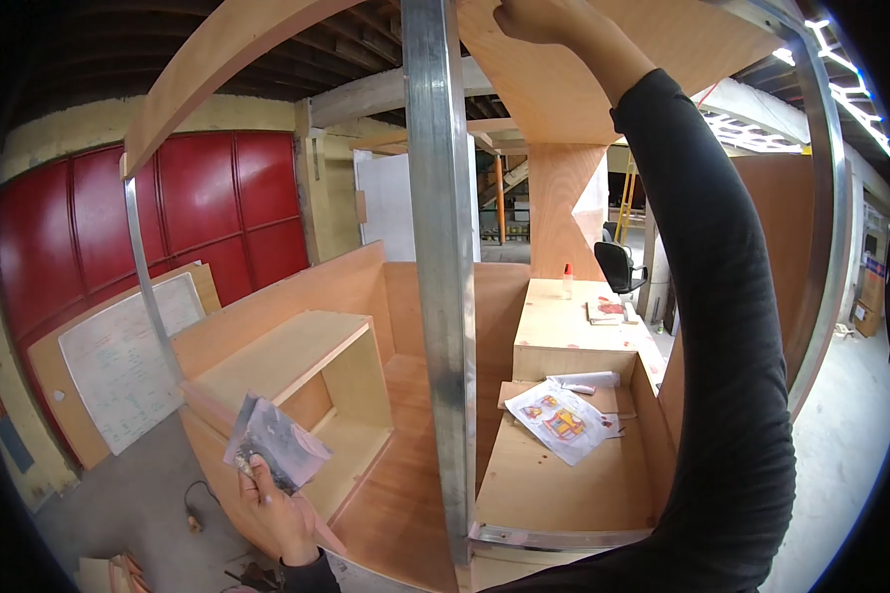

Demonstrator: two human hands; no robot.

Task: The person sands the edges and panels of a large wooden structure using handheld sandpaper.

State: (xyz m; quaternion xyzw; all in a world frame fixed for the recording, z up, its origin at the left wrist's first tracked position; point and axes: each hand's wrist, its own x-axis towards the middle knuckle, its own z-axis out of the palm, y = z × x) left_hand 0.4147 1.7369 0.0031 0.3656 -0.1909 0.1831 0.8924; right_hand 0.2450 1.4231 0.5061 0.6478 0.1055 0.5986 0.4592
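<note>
My left hand pinches a creased grey-and-pinkish sheet between thumb and fingers, in front of the open wooden compartment. Right of it stands the metal post, then a printed drawing lying on the lower wooden surface. My right hand is raised by the overhead wood panel; I cannot tell whether its fingers grip anything.

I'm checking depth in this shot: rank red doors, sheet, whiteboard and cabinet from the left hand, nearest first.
1. Sheet: in the left hand.
2. Cabinet: just beyond.
3. Whiteboard: farther, left.
4. Red doors: behind the whiteboard.
</note>
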